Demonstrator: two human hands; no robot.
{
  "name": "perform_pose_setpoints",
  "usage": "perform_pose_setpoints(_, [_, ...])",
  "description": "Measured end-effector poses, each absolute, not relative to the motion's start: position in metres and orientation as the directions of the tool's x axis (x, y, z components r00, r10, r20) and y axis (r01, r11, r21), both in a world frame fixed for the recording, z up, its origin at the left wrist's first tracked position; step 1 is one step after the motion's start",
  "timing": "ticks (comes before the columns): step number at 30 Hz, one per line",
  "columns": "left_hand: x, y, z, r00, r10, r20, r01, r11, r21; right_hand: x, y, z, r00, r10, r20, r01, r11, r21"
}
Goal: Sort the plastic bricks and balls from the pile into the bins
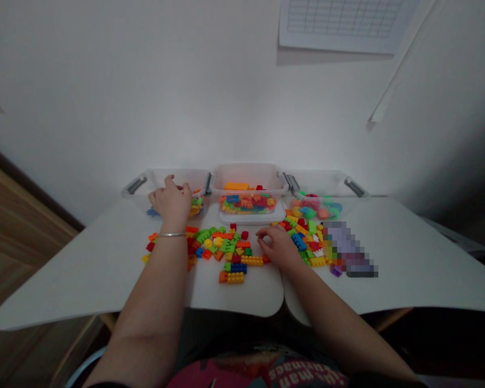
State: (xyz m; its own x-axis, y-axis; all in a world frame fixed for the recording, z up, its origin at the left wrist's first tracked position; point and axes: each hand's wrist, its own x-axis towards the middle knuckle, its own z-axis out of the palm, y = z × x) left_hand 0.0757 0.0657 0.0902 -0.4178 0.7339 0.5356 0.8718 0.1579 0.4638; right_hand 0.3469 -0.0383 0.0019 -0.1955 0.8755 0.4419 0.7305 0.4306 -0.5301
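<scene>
My left hand, a bracelet on its wrist, is over the left clear plastic bin. Its fingers are apart and I see nothing held in them. Blue, yellow and orange pieces show through that bin's wall. My right hand is low over the table among loose toy building bricks. Its thumb and forefinger are bent with a gap between them, and no brick shows there. Close to its fingertips lies a small red brick. Nearer me are a dark blue brick and a yellow brick.
A middle clear bin holds bricks and stands on a white lid. The right bin contains round colourful pieces. More bricks and a pixelated object lie right of my right hand. Behind the bins rises a wall.
</scene>
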Motion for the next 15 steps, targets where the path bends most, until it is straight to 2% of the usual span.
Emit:
perform_pose_setpoints(4, [0.075,0.066,0.088,-0.328,0.755,0.568,0.872,0.011,0.489,0.347,-0.038,0.002,-0.19,0.878,0.439,0.727,0.426,-0.539])
perform_pose_setpoints(7, [0.078,0.057,0.089,-0.271,0.694,0.667,0.862,-0.133,0.489,0.347,-0.038,0.002,-0.191,0.877,0.441,0.731,0.427,-0.533])
perform_pose_setpoints(11, [0.09,0.032,0.089,-0.131,0.613,0.779,0.867,-0.31,0.389,0.347,-0.035,0.001,-0.179,0.879,0.442,0.732,0.419,-0.536])
perform_pose_setpoints(15, [0.109,0.017,0.076,0.051,0.663,0.746,0.874,-0.391,0.288,0.345,-0.029,-0.001,-0.133,0.868,0.478,0.736,0.41,-0.54])
